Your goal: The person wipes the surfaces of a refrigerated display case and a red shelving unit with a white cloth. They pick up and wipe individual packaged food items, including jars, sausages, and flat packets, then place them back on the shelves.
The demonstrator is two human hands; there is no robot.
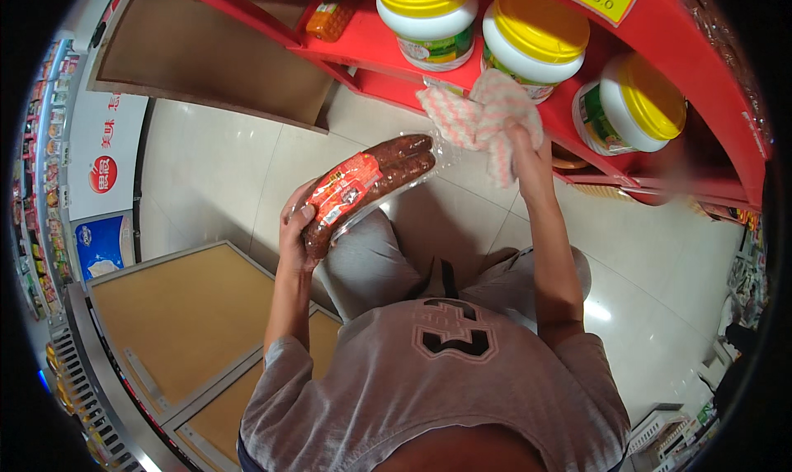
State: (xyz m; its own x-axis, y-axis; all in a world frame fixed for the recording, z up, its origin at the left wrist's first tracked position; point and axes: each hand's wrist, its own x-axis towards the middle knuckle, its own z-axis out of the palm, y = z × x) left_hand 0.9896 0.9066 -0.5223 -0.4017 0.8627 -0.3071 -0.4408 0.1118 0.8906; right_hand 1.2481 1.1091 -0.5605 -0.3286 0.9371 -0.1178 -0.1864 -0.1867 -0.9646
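My left hand (296, 230) grips the lower end of a clear plastic pack of dark sausages (396, 162), which bears a red label and slants up to the right above my knee. In my right hand (527, 156) is a bunched pink-and-white striped cloth (489, 116), just right of the pack's upper end. The cloth hangs in front of the red shelf's edge, overlapping the lower part of a white plastic jar with a yellow lid (539, 32).
The red shelf (390, 91) holds another yellow-lidded jar (427, 20), a tilted one (631, 104) and an orange-brown container (328, 20). Framed tan panels (185, 323) stand at lower left, and a brown panel (210, 51) at upper left. Stocked shelves (52, 162) line the far left.
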